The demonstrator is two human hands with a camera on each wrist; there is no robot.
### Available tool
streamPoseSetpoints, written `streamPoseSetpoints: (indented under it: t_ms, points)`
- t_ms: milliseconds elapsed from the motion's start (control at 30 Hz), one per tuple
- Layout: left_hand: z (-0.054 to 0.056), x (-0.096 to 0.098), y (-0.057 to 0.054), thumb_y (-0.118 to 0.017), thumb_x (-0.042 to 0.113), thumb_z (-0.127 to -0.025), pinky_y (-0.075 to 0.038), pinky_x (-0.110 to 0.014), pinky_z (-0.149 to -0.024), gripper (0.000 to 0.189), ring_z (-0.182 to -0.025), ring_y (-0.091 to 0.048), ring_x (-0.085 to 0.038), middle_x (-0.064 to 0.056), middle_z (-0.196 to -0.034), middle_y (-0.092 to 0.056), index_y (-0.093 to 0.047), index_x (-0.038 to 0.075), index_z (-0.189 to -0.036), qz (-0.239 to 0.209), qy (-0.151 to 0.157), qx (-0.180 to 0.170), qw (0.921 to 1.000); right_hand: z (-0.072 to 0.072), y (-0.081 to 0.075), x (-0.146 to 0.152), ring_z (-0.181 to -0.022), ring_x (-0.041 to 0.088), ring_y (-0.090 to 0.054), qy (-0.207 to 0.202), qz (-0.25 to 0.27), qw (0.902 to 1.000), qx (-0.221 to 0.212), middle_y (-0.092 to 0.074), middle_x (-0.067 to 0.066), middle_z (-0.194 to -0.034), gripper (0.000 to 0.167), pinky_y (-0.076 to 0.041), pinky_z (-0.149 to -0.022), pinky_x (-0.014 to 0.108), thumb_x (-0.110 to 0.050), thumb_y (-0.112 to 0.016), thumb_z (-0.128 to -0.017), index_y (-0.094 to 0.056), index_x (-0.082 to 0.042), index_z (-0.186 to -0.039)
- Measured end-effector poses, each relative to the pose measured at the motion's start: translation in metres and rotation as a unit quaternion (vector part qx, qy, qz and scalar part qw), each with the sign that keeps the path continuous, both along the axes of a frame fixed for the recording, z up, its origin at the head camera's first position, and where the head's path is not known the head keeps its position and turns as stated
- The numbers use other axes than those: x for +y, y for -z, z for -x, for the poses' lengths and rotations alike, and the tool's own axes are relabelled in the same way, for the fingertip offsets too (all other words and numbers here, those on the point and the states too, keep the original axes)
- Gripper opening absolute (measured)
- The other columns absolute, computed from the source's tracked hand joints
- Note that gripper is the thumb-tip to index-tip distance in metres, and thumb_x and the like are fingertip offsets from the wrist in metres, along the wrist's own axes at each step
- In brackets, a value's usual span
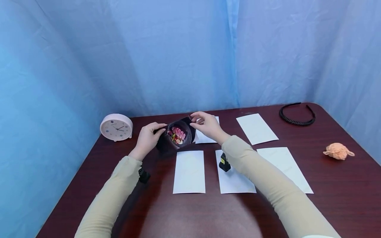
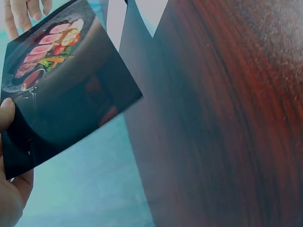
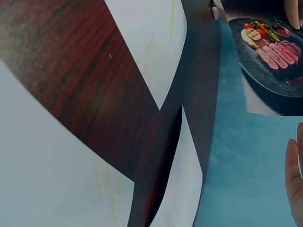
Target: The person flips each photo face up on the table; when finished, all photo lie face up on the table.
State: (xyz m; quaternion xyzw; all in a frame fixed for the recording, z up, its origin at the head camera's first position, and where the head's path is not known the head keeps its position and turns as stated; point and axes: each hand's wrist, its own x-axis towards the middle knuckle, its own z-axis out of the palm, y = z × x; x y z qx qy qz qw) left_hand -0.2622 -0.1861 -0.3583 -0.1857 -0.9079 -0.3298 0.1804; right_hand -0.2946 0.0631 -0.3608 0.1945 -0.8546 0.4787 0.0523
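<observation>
I have the photo card (image 1: pixel 180 134) up over the far part of the surface (image 1: pixel 175 218), its printed face tilted toward me. My left hand (image 1: pixel 146 140) pinches it by the left side, thumb on the picture and fingers behind. My right hand (image 1: pixel 209 127) is at the other end with thumb and fingers parted; from the right wrist a gap shows between my fingertips and the card's edge, so I take it that only the left hand bears the card.

The step in hand, I judge, is the handling of this one card – turning or steadying it, I can't say which. The next move calls for a firm left pinch while my right fingers either close on the near edge or swing clear, without bending the glossy sheet.

Five white sheets (image 1: pixel 189 172) lie flat beyond and below my hands, some bearing faint yellowish lettering; my right sleeve (image 1: pixel 268 178) covers part of them.

As for containers, the only ones I make out are printed: a dark plate (image 3: pixel 251 66) with pink meat slices (image 3: pixel 277 54) and vegetables, plus a little cup (image 3: pixel 280 30) of dark red sauce. Well apart stand a clock (image 1: pixel 116 127) to the left, a headband (image 1: pixel 297 123) and a yarn ball (image 1: pixel 338 151) to the right.
</observation>
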Motion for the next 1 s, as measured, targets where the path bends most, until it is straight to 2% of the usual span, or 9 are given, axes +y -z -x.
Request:
streamPoseSetpoints:
  t_ms: [133, 267, 400, 533, 767, 1000]
  points:
    - [-0.001, 0.001, -0.004, -0.064, 0.008, -0.089, -0.052, -0.037, -0.069, 0.021, -0.078, -0.064, -0.021, -0.009, -0.09, -0.069, -0.073, 0.008, -0.108, 0.046, 0.004, 0.027, 0.9986, -0.001, -0.002, -0.001, -0.094, 0.022, -0.064, -0.013, -0.008, 0.9998, 0.01, -0.066, 0.008, -0.104, 0.036, -0.053, -0.077, 0.036, -0.018, -0.067, -0.089, -0.06, -0.008, -0.122]
    - [-0.002, 0.003, -0.007, -0.065, 0.008, -0.089, -0.053, -0.036, -0.069, 0.021, -0.078, -0.065, -0.021, -0.008, -0.089, -0.069, -0.073, 0.008, -0.108, 0.088, 0.013, 0.039, 0.9953, -0.001, -0.004, -0.002, -0.094, 0.022, -0.063, -0.028, -0.024, 0.9992, 0.018, -0.066, 0.007, -0.104, 0.036, -0.053, -0.08, 0.037, -0.019, -0.066, -0.089, -0.061, -0.006, -0.123]
    - [-0.004, 0.005, -0.012, -0.065, 0.009, -0.089, -0.053, -0.035, -0.067, 0.02, -0.075, -0.063, -0.019, -0.006, -0.088, -0.068, -0.073, 0.009, -0.107, 0.13, 0.024, 0.056, 0.9897, -0.002, -0.008, -0.004, -0.095, 0.021, -0.063, -0.046, -0.044, 0.9974, 0.034, -0.066, 0.007, -0.102, 0.034, -0.052, -0.085, 0.037, -0.018, -0.067, -0.089, -0.062, -0.007, -0.121]
    - [-0.005, 0.007, -0.017, -0.066, 0.008, -0.088, -0.053, -0.033, -0.068, 0.019, -0.073, -0.062, -0.017, -0.004, -0.085, -0.066, -0.074, 0.01, -0.105, 0.168, 0.038, 0.081, 0.9818, -0.004, -0.013, -0.007, -0.093, 0.02, -0.064, -0.063, -0.071, 0.9941, 0.053, -0.067, 0.007, -0.099, 0.031, -0.052, -0.085, 0.036, -0.017, -0.067, -0.089, -0.063, -0.008, -0.118]
    - [-0.005, 0.011, -0.022, -0.068, 0.005, -0.086, -0.052, -0.032, -0.067, 0.018, -0.072, -0.061, -0.016, -0.003, -0.082, -0.066, -0.075, 0.011, -0.101, 0.196, 0.064, 0.112, 0.972, -0.006, -0.016, -0.012, -0.089, 0.018, -0.064, -0.082, -0.112, 0.9878, 0.07, -0.068, 0.006, -0.098, 0.029, -0.052, -0.08, 0.035, -0.015, -0.066, -0.089, -0.064, -0.007, -0.116]
    - [-0.004, 0.015, -0.024, -0.068, 0.004, -0.085, -0.053, -0.032, -0.067, 0.017, -0.071, -0.062, -0.017, -0.004, -0.082, -0.067, -0.075, 0.009, -0.1, 0.209, 0.077, 0.127, 0.9665, -0.005, -0.013, -0.015, -0.086, 0.017, -0.065, -0.098, -0.139, 0.9826, 0.075, -0.07, 0.005, -0.095, 0.02, -0.053, -0.077, 0.031, -0.011, -0.065, -0.089, -0.068, -0.008, -0.109]
